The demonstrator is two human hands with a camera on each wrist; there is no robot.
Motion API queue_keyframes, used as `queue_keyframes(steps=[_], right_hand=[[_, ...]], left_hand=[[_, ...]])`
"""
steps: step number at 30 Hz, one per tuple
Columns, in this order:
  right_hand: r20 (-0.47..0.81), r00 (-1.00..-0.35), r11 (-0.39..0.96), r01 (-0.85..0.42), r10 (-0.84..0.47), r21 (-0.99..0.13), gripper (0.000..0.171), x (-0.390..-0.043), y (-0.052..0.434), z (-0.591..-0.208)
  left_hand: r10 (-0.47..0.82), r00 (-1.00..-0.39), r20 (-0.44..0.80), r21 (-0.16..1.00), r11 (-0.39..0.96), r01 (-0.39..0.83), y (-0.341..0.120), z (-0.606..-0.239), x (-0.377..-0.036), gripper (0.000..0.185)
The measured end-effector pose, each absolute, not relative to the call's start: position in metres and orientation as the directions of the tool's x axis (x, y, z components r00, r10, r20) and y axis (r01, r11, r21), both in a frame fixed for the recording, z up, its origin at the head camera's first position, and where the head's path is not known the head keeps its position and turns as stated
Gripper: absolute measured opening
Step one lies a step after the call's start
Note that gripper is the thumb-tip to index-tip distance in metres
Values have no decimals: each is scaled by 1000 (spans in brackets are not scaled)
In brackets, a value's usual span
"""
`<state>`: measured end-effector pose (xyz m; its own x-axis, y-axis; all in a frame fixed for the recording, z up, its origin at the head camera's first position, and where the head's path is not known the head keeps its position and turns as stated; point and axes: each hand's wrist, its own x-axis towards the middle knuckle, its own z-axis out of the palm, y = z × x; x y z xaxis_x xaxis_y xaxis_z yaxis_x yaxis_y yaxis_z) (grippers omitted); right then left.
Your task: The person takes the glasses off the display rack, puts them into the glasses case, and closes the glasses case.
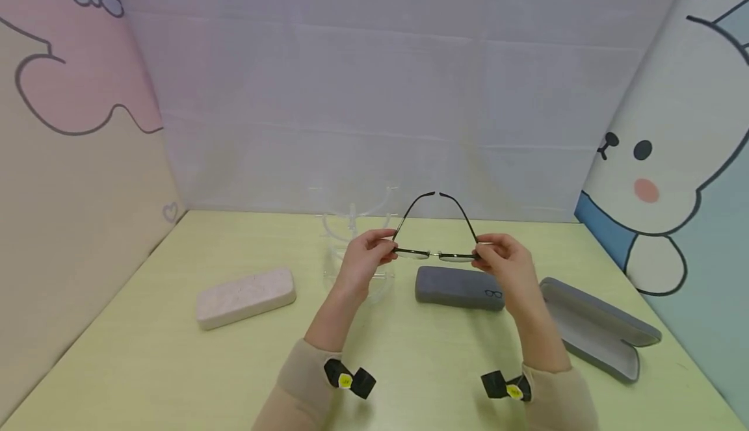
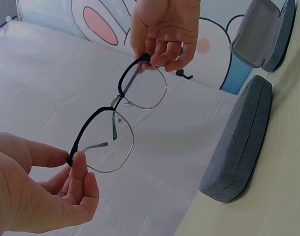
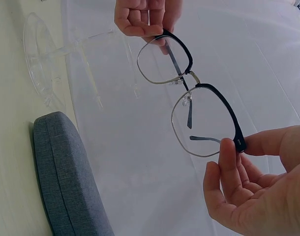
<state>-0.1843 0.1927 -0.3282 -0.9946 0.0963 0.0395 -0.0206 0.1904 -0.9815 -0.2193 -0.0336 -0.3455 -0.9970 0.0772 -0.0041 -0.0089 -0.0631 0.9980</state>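
Observation:
A pair of eyeglasses [image 1: 458, 257] with black browline tops and thin metal lower rims is held up above the table, temples unfolded and pointing away. The left hand [image 1: 365, 259] pinches the frame's left corner between thumb and fingers. At the opposite corner, the right hand [image 1: 511, 268] pinches the frame by its hinge. Both lenses show clearly in the left wrist view, where the eyeglasses [image 2: 80, 130] slant between the two hands. Below them lies a closed dark grey glasses case [image 1: 453, 288] with a small glasses emblem on its lid.
A clear acrylic glasses stand [image 1: 353, 220] rises behind the left hand, with no glasses visible on it. At the left lies a closed pale case [image 1: 246, 298]. On the right, an open grey case [image 1: 597, 333] shows its lining. Printed cloth walls [image 1: 374, 93] enclose the table [image 1: 146, 353].

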Motion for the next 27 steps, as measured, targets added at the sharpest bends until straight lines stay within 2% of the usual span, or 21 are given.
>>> queue_keyframes(steps=[17,27], right_hand=[[72,-995,225,-54,74,-973,33,-184,191,-331],[105,-994,355,-104,-17,-929,26,-185,194,-336]], left_hand=[[47,-999,-9,997,-81,-13,-35,-344,-222,24],[62,-998,-13,997,-72,-17,-36,-344,-221,23]])
